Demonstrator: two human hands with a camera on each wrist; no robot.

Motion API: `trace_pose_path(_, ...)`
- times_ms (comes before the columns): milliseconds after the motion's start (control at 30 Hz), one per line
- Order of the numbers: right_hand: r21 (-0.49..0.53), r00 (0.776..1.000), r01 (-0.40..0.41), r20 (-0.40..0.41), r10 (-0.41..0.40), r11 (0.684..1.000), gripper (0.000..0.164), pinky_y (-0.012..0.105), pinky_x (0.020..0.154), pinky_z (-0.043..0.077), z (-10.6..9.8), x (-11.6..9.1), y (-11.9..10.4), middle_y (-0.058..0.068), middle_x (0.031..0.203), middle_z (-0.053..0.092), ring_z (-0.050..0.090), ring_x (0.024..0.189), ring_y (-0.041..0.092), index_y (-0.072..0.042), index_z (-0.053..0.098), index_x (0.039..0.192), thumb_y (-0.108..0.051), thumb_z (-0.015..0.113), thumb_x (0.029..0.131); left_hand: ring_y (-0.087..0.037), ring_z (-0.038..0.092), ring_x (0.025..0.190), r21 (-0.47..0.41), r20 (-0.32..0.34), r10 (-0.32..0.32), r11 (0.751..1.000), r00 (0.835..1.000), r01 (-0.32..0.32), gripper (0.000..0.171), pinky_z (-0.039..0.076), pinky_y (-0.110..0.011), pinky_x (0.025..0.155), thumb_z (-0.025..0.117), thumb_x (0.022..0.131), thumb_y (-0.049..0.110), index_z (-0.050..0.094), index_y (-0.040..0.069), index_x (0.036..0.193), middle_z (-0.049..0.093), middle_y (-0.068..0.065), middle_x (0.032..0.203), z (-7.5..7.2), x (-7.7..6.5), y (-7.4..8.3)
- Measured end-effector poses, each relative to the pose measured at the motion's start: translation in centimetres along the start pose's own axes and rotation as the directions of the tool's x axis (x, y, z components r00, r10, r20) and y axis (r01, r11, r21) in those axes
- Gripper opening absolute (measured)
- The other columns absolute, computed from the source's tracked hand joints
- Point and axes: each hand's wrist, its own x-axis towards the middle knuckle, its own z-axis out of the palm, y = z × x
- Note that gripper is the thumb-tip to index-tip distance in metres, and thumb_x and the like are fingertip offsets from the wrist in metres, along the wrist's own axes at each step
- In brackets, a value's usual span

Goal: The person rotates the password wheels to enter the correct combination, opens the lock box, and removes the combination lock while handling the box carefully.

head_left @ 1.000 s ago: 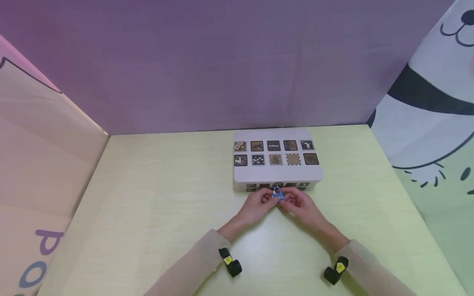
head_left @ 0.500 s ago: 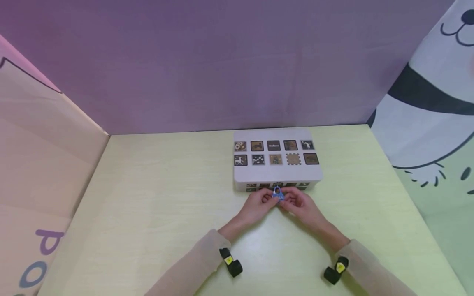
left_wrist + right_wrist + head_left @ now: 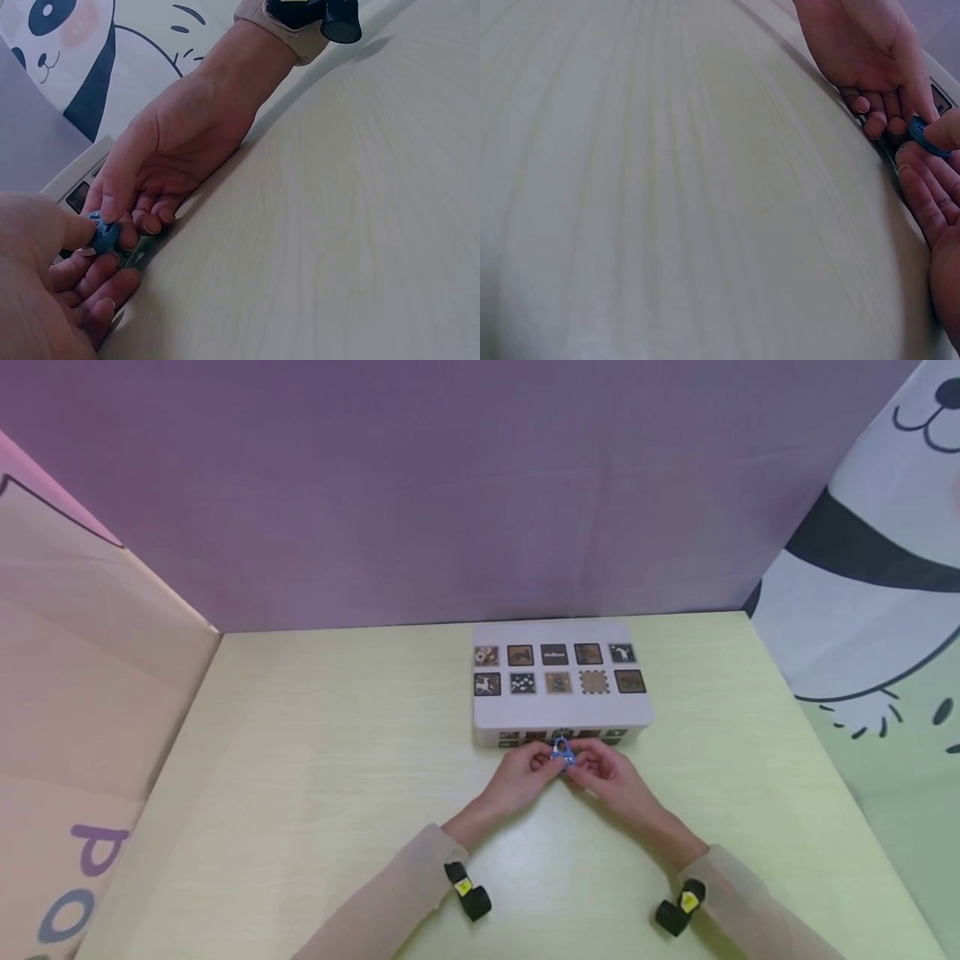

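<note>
A small blue padlock point(image 3: 564, 757) with a silver shackle stands at the middle of the box's front face in the head view. My left hand point(image 3: 522, 779) pinches it from the left, while my right hand point(image 3: 613, 779) pinches its right side. In the left wrist view, both thumbs lie against the blue body of the padlock point(image 3: 103, 235), and other fingers curl behind and below. Only a rounded blue part of the padlock point(image 3: 922, 136) shows in the right wrist view. Whether the shackle passes through a clasp on the white box point(image 3: 555, 710) I cannot tell.
The white box, printed with rows of small square pictures, sits with its lid down on the pale wooden table point(image 3: 337, 735). A purple cloth wall point(image 3: 450, 493) rises behind the table. Black straps with small devices point(image 3: 468, 891) are on both sleeves.
</note>
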Motion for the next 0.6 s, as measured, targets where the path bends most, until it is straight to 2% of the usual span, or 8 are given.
trace_pose_path(600, 0.012, 1.0, 0.013, 0.009, -0.013, 1.0, 0.038, 0.023, 0.079, 0.058, -0.02, -0.03, -0.07, 0.023, 0.101, 0.065, 0.066, 0.084, 0.01, 0.011, 0.053, 0.132, 0.002, 0.064, 0.097, -0.01, 0.06, 0.088, 0.01, 0.002, -0.003, 1.0, 1.0, 0.003, 0.028, 0.052, -0.025, 0.079, 0.062, 0.104, 0.03, 0.069, 0.005, 0.115, 0.068, -0.001, 0.098, 0.04, -0.02, 0.01)
